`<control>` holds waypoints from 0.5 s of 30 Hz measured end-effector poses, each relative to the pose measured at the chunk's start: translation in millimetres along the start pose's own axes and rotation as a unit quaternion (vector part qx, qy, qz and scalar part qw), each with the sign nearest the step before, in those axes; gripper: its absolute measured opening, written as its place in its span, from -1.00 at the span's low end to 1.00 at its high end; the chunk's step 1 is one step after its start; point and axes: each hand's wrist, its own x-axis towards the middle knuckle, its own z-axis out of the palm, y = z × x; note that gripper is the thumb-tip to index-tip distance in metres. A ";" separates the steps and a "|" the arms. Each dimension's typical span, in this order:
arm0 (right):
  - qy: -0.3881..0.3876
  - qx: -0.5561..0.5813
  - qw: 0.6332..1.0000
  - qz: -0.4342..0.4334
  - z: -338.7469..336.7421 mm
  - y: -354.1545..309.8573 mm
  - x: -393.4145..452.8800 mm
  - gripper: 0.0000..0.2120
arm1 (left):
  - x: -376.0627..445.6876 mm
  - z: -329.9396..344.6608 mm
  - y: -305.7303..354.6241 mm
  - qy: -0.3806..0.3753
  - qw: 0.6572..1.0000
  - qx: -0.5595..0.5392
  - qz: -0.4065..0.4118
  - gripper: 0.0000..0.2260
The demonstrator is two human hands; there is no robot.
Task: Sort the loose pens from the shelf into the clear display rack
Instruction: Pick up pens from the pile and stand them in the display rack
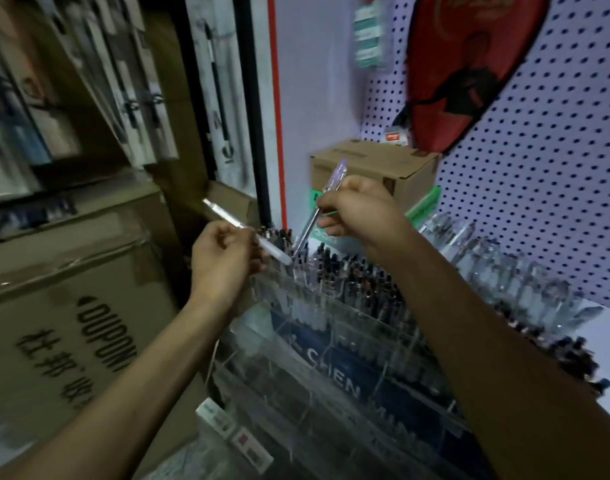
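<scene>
My left hand (223,258) grips a white pen (227,221) that slants up to the left, its lower tip near the rack's back-left slots. My right hand (360,209) pinches a clear pen with a purple end (333,183), tip pointing down toward the same slots. The clear display rack (348,341) steps down toward me, and its tiers hold several dark-capped pens (352,271).
Stacked cardboard cartons (64,306) crowd the left side. A small brown box (372,168) stands behind the rack against a white pegboard (539,168), where a red racket cover (463,64) hangs. More clear pens (504,271) lie in rows to the right. Packaged goods (123,81) hang at the upper left.
</scene>
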 end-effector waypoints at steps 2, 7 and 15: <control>0.020 -0.055 0.998 -0.039 11.0 3.0 11.0 -0.90 | 5.4 -1.6 -7.7 0.005 0.996 0.051 0.072 -0.94; 0.002 -0.273 0.949 -0.157 31.9 14.9 17.7 -0.86 | 5.6 -2.2 -18.4 -0.050 0.969 0.159 0.180 -0.92; -0.058 -0.383 0.907 -0.167 39.3 35.2 19.7 -0.68 | 14.2 -1.4 -37.7 -0.073 0.920 0.356 0.147 -0.79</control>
